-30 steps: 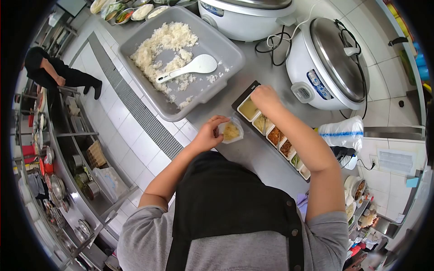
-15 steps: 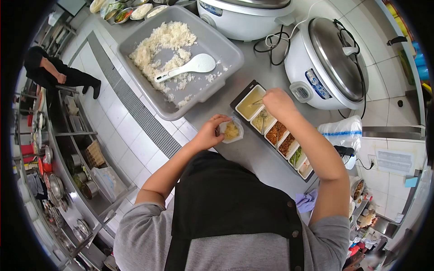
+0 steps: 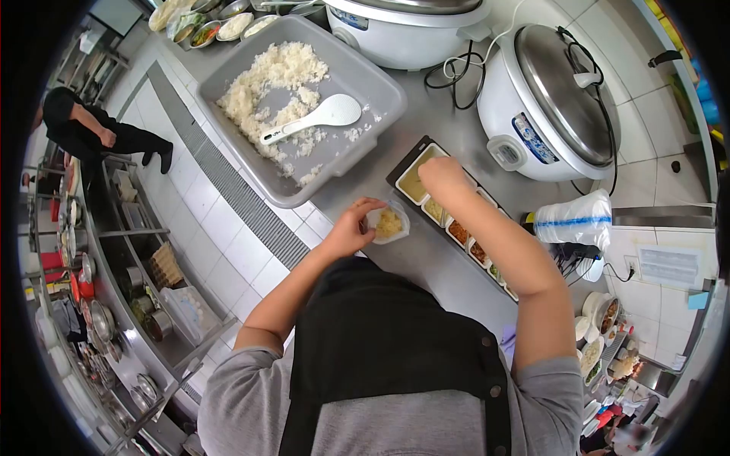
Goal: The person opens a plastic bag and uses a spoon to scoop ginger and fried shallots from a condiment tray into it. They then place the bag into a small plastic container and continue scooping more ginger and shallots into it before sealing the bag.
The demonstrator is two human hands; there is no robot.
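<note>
A small clear plastic cup (image 3: 389, 223) with yellow shredded food in it sits on the steel counter. The fingers and thumb of my left hand (image 3: 356, 228) are closed around its left side. My right hand (image 3: 445, 181) is closed over the first compartment of the condiment tray (image 3: 397, 172), which holds a pale yellow sauce (image 3: 411, 185). The spoon in my right hand is mostly hidden beneath my fingers. Below my wrist, pale shreds (image 3: 433, 211) and reddish-brown toppings (image 3: 458, 232) show in the neighbouring white compartments; my forearm covers part of the row.
A grey tub (image 3: 380, 114) holds cooked rice (image 3: 285, 64) and a white rice paddle (image 3: 334, 111). Rice cookers (image 3: 509, 114) with loose cords stand behind the condiment tray. Plastic bags (image 3: 570, 220) lie at the right. Across the aisle is another person (image 3: 99, 129) in black clothes.
My right hand has shifted left and slightly down, covering the spoon and more of the sauce compartment. My left hand stays at the cup. The view has shifted slightly.
</note>
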